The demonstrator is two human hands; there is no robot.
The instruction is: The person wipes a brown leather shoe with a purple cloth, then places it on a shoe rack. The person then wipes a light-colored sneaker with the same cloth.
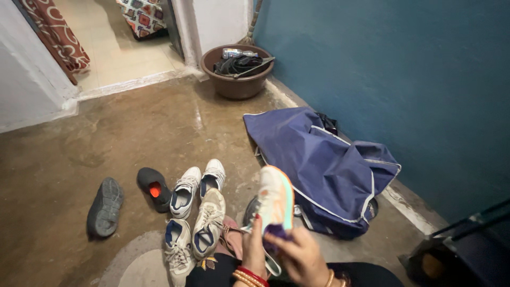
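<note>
I hold a pale sneaker (275, 199) sole-up over my lap, my left hand (254, 244) clasped around its heel side and my right hand (298, 254) pressing a purple cloth (275, 231) against it. White sneakers (197, 212) and dark shoes (127, 196) lie on the floor to the left, and a blue bag (324, 165) lies just beyond against the wall.

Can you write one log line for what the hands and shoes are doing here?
left hand: holds sneaker sole up | right hand: purple cloth on sneaker | floor: four white sneakers, two dark shoes, blue bag
</note>
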